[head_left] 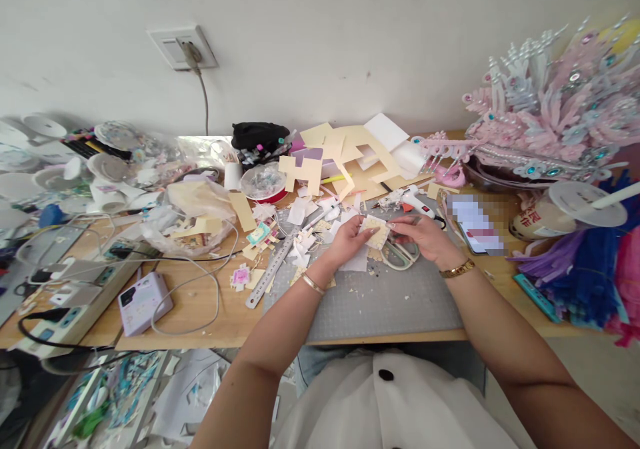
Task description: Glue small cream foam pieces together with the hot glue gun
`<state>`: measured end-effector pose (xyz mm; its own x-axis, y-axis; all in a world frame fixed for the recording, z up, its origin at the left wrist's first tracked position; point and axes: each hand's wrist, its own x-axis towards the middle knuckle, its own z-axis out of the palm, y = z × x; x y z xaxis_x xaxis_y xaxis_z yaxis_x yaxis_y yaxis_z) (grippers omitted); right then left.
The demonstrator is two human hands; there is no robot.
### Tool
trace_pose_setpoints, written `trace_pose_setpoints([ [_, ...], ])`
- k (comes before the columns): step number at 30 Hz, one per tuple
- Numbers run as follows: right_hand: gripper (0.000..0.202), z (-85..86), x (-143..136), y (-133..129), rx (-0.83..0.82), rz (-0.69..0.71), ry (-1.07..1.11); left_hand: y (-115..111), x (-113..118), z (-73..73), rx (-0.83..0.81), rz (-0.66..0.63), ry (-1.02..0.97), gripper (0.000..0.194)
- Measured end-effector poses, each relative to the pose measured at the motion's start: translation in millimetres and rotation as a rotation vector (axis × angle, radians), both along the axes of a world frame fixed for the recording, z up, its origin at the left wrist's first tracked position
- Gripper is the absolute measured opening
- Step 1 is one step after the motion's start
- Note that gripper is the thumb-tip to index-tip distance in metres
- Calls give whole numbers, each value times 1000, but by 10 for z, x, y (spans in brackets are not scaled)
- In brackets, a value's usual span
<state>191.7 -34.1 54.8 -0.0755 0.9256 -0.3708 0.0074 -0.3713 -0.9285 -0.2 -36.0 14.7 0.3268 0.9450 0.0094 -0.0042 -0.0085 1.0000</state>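
We find the small, squarish cream-and-white card piece (377,233) above the grey gridded mat (380,312). It sits between left hand (349,241) and right hand (421,236), each grip pinching its nearer edge.

At the bottom centre of the frame we see a loose off-white top (340,402) with a round black button (385,374), faded blue trousers (305,370) showing beside it, a slim pale bangle (313,284) on the left wrist and a linked gold-coloured band (457,268) on the right.
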Motion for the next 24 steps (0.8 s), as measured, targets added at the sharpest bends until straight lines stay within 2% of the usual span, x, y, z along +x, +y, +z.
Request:
trace_pose_setpoints([
  [6,27,15,-37,-2,-4,-28,-21,6,2,-20,28,6,24,35],
  [14,24,8,0,-7,22,11,14,-6,7,4,-1,23,29,37],
  [18,23,9,21,-1,0,-1,93,-7,7,1,-7,-7,-13,39],
  [24,25,32,-16,-3,-26,-7,79,-13,6,-9,2,-35,-18,39],
])
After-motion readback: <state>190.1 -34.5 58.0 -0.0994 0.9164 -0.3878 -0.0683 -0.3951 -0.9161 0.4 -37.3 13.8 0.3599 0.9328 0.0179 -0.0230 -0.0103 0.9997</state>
